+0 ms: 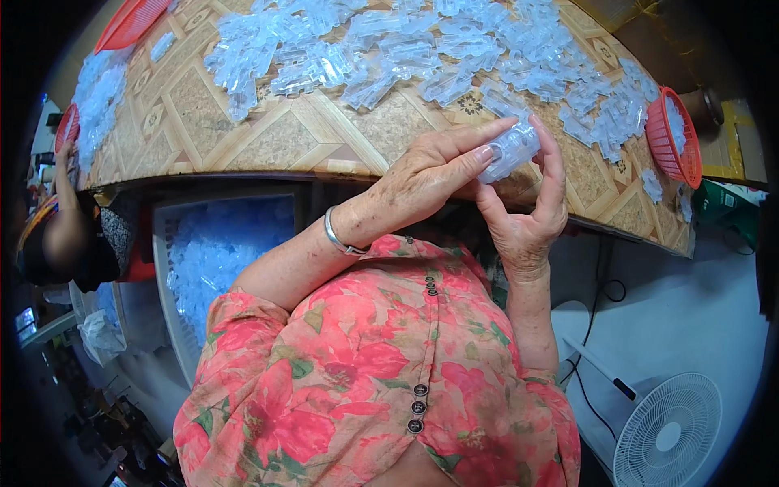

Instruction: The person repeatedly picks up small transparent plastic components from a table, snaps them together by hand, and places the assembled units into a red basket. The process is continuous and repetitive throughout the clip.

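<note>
In front of me, at the table's near edge, a bundle of clear plastic pieces [513, 152] is held up between both hands. My left hand [438, 166], a metal bangle on its wrist, pinches the bundle from the left with thumb and fingers. My right hand [527, 223] curves round it from the right, fingertips against its far end and thumb below. How many pieces are in the bundle I cannot tell. Many similar clear plastic pieces [389, 57] lie loose across the patterned table [268, 142], some just beyond my fingers.
A red basket [659, 138] holding clear pieces stands at the table's right end; another red basket [134, 23] is far left. Below the table at left is a white crate [162, 268] of clear pieces. Another person [69, 235] sits at left. A white fan [669, 436] stands lower right.
</note>
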